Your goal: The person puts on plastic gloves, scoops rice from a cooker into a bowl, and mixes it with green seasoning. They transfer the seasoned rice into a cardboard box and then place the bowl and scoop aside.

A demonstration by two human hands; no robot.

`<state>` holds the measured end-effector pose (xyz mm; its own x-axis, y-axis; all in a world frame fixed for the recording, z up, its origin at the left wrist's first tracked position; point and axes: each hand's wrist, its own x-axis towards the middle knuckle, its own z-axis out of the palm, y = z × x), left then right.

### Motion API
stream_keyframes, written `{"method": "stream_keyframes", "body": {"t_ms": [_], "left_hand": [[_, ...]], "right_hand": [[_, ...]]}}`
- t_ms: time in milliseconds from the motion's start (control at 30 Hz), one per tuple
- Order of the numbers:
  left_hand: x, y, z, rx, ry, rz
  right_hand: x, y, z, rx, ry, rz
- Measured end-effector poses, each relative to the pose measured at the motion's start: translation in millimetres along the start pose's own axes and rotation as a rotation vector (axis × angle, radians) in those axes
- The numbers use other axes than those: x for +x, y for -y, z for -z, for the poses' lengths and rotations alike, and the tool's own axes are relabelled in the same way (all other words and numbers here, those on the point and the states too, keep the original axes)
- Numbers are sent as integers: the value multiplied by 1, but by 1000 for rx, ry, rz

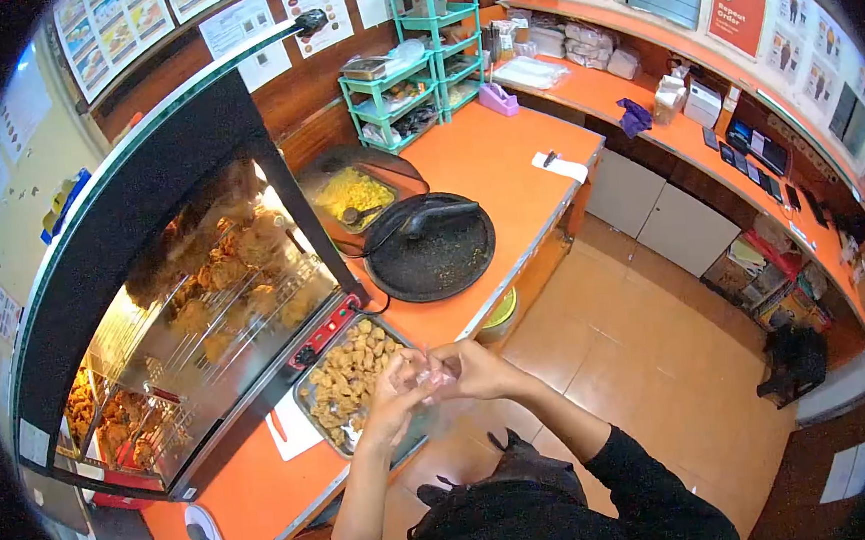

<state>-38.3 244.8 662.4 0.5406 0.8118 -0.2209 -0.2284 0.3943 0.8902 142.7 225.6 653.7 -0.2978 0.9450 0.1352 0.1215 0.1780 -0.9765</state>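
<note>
Both of my hands meet in front of my body, just off the right edge of a metal tray [307, 411] of small fried pieces [345, 376]. My left hand [393, 398] and my right hand [475, 369] have their fingers curled around a small clear plastic bag [434, 378] with a pinkish tint. The bag hangs below my fingers, and I cannot make out what is in it. Nearest to my left hand is the tray's edge.
A lit glass display warmer [155, 319] with fried chicken stands left. Behind the tray sit a large black stone mortar [431, 255] and a container of yellow food [352, 195]. Green shelves [404, 81] stand at the back; red tongs [279, 426] lie beside the tray.
</note>
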Motion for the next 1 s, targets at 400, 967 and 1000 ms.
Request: {"method": "stream_keyframes", "body": {"t_ms": [400,967,1000], "left_hand": [[60,51,-40,972,-451,-457],[106,109,-155,1403,-282,-36],[115,119,-145,1440,-233,-32]], "right_hand": [[1,-5,114,-633,-202,396],[-33,-139,96,1333,-156,-581],[-36,-145,99,1325,-176,-591]]}}
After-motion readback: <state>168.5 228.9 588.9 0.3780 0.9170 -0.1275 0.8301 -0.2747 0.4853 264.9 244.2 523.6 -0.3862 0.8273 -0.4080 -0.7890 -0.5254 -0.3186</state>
